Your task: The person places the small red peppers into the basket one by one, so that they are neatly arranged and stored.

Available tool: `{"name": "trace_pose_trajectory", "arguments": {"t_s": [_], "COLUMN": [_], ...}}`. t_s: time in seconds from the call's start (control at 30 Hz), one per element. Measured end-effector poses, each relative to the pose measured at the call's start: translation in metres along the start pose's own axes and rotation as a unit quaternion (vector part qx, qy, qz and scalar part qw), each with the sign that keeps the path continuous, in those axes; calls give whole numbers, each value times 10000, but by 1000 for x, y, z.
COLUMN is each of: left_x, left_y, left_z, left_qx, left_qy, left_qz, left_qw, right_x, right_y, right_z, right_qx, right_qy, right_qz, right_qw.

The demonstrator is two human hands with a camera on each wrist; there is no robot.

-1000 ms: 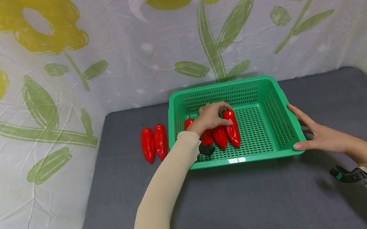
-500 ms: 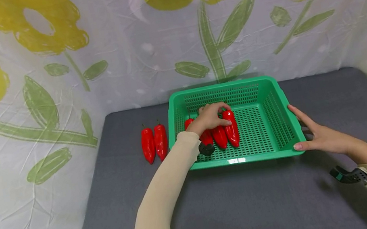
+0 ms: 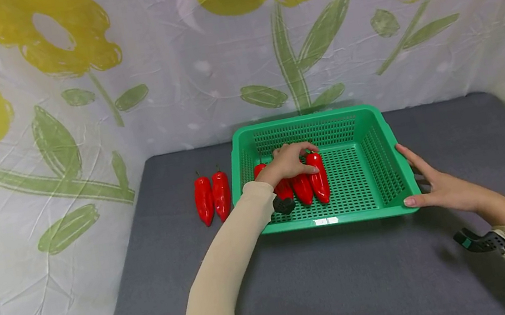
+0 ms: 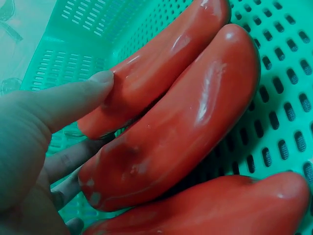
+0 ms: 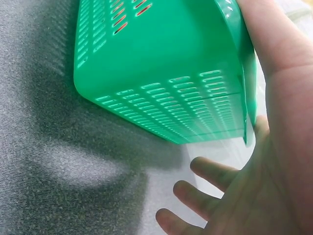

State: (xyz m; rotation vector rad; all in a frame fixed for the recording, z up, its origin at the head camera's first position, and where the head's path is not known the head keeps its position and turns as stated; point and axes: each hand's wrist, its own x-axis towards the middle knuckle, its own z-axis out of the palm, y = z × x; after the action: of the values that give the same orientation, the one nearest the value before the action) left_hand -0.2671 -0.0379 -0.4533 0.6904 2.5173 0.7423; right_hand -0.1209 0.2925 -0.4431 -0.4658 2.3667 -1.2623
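Held pepper [image 3: 320,182]: red and glossy, lying on the slotted floor of the green basket [image 3: 364,215], near its middle; rightmost of a row, stem end far, tip pointing near.
Left hand [image 3: 286,162]: extends over the row from the left; fingers narrow, gripping the held pepper at its far end, with the thumb on its upper surface.
Neighbouring peppers [image 3: 302,189]: also red, left of the held one and partly hidden by the left hand and wrist; the closest lies just beside it.
Basket form: rectangular, upright, with perforated walls.
Right hand [image 3: 449,193]: at the basket's right end; fingers wide, the thumb on the rim at the near right corner, the index finger touching farther along the right side, the other three spread outside the wall.
Paired peppers [image 3: 204,202]: two, red, side by side just left of the basket, stems far.
Sleeves [image 3: 225,275]: beige, on both arms; dark straps [image 3: 284,205] at the wrists.
Bench [image 3: 336,289]: grey, beneath basket and pair.
Backdrop [image 3: 170,93]: pale cloth with yellow flowers and green leaves, behind the far edge.
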Motion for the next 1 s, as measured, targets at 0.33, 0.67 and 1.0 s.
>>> {"name": "trace_pose_trajectory", "arguments": {"t_s": [0.33, 0.67, 1.0], "left_x": [-1, 0, 0], "left_y": [0, -1, -1], "left_z": [0, 2, -1], "left_qx": [-77, 69, 158], "left_qy": [-2, -6, -72], "left_qz": [49, 128, 124], "left_qw": [10000, 9999, 9998], "right_x": [1, 0, 1], "right_y": [0, 0, 0], "right_z": [0, 0, 0], "right_qx": [-1, -90, -47], "right_qy": [-3, 4, -9], "right_qz": [-1, -15, -13], "right_qw": [10000, 10000, 10000]}}
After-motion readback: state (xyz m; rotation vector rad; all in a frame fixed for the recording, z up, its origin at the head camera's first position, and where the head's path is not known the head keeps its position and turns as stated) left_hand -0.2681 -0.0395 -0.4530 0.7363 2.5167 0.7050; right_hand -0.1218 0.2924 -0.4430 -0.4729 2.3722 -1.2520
